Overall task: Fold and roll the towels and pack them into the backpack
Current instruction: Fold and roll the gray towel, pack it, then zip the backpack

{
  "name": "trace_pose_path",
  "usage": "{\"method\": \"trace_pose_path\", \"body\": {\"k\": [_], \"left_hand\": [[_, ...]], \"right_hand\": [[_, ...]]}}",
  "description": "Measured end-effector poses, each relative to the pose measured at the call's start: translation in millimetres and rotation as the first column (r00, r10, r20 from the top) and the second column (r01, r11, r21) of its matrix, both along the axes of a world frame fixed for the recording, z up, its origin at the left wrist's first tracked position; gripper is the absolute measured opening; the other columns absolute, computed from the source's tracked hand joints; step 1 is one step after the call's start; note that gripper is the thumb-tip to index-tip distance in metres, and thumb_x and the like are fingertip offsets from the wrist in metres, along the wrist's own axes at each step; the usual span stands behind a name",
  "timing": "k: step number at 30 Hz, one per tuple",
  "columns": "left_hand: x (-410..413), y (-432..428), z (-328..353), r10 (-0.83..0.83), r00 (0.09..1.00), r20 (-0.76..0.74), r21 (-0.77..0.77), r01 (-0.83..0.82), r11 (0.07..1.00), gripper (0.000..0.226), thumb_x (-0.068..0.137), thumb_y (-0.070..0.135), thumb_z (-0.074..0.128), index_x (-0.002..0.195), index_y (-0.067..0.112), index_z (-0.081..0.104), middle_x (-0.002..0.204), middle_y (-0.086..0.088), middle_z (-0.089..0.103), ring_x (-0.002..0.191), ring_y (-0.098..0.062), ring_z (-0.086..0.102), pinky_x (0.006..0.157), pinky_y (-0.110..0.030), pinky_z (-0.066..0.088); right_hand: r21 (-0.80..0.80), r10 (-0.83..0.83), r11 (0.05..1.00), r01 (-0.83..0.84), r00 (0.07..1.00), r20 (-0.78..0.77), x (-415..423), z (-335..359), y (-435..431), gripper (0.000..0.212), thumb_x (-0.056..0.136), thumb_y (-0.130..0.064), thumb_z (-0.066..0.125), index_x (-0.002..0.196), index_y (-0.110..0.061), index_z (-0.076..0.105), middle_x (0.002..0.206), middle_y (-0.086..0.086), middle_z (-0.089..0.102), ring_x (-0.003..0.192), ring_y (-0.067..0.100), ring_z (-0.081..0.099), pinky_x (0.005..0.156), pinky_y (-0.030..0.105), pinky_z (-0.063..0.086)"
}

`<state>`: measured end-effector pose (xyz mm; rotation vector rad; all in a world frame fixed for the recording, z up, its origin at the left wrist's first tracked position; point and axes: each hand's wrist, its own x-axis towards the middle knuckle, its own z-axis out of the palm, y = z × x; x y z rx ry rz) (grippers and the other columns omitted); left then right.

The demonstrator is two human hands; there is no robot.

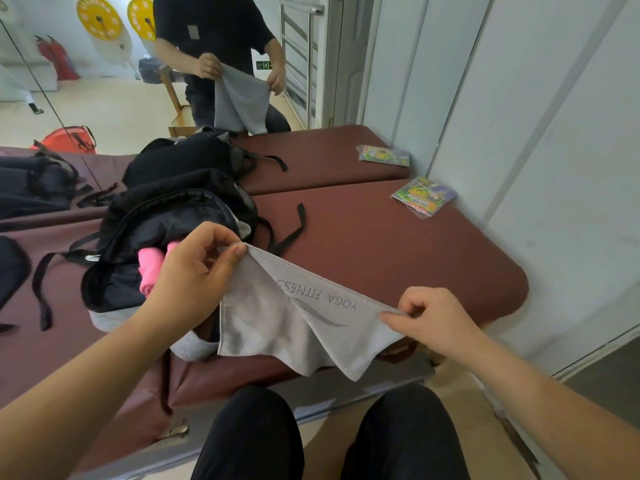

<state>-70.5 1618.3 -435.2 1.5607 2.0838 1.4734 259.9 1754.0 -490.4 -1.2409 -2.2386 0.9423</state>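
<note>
Grey towel (294, 320) hangs spread in the air over the near edge of the table (398, 244), at the middle of the view. It is held by its top hem, I judge so that it can be squared up for a first fold. At nine o'clock the black backpack (166, 216) lies on the table with its mouth gaping toward the person, likely left open so rolls can go straight in. A pink towel (150, 271), rolled up, sits inside the opening. Just right of it, the left hand (194, 271) pinches one corner of the towel between thumb and forefinger, the other fingers curled. The hem runs taut toward four o'clock, its lettering upside down to the wearer, and the cloth below droops in loose folds past the table edge. The right hand (433, 317) pinches the other corner the same way. At two o'clock a colourful packet (424, 195) lies on the table near the wall, well apart from the work. Folding of this towel is not yet begun.
</note>
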Motion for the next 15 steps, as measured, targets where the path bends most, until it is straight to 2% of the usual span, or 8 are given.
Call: {"method": "trace_pose_path", "body": {"k": [3,6,8,11,13,15], "left_hand": [[-7.0,-1.0,-0.7,0.016,1.000,0.018,-0.029,-0.015,0.999,0.006,0.094,0.024,0.071,0.093,0.025,0.066,0.088,0.015,0.069,0.078,-0.009,0.065,0.066,-0.012,0.050],[-11.0,-5.1,-3.0,-0.031,0.995,0.095,-0.074,0.038,0.997,0.011,0.090,0.029,0.074,0.087,0.022,0.067,0.080,0.010,0.071,0.069,-0.008,0.066,0.063,-0.011,0.051],[-10.8,-9.1,-7.6,-0.109,0.978,0.179,-0.140,0.135,0.981,0.019,0.084,0.036,0.073,0.083,0.019,0.066,0.069,0.006,0.069,0.062,-0.006,0.061,0.060,-0.013,0.049],[-11.4,-17.4,-17.1,-0.202,0.948,0.247,-0.244,0.262,0.934,0.032,0.080,0.048,0.076,0.081,0.019,0.063,0.060,0.005,0.059,0.057,-0.011,0.050,0.055,-0.022,0.043],[-12.7,-20.7,-17.9,-0.228,0.938,0.260,-0.234,0.291,0.928,0.044,0.076,0.058,0.079,0.081,0.017,0.062,0.059,0.004,0.059,0.058,-0.014,0.051,0.056,-0.025,0.043],[-14.0,-22.3,-14.5,-0.221,0.939,0.262,-0.206,0.278,0.938,0.048,0.072,0.060,0.081,0.080,0.016,0.063,0.064,-0.001,0.065,0.060,-0.019,0.057,0.061,-0.029,0.049]], "right_hand": [[-0.224,-0.155,0.968,0.112,0.971,-0.184,3.5,10.1,5.3,0.025,0.075,-0.026,0.091,0.069,-0.015,0.070,0.074,0.008,0.072,0.068,0.014,0.063,0.066,0.033,0.052],[-0.326,-0.290,0.928,0.184,0.903,-0.317,4.6,16.6,13.3,0.019,0.072,-0.008,0.092,0.072,-0.017,0.075,0.078,0.006,0.075,0.077,0.017,0.067,0.074,0.032,0.053],[-0.311,-0.352,0.916,0.254,0.880,-0.317,4.3,21.0,20.9,0.019,0.070,-0.006,0.092,0.072,-0.017,0.077,0.079,0.005,0.075,0.078,0.017,0.067,0.076,0.034,0.055],[-0.227,-0.379,0.920,0.320,0.874,-0.303,3.6,32.2,31.9,0.021,0.068,-0.005,0.092,0.070,-0.019,0.077,0.075,0.004,0.075,0.073,0.016,0.065,0.074,0.037,0.054],[-0.179,-0.346,0.935,0.305,0.892,-0.291,5.2,39.5,37.5,0.021,0.070,-0.001,0.090,0.070,-0.017,0.076,0.070,0.005,0.073,0.062,0.017,0.062,0.066,0.037,0.052],[-0.150,-0.286,0.956,0.252,0.914,-0.289,8.7,44.6,39.3,0.023,0.073,0.004,0.087,0.071,-0.015,0.074,0.067,0.013,0.071,0.057,0.020,0.061,0.065,0.037,0.052]]}}
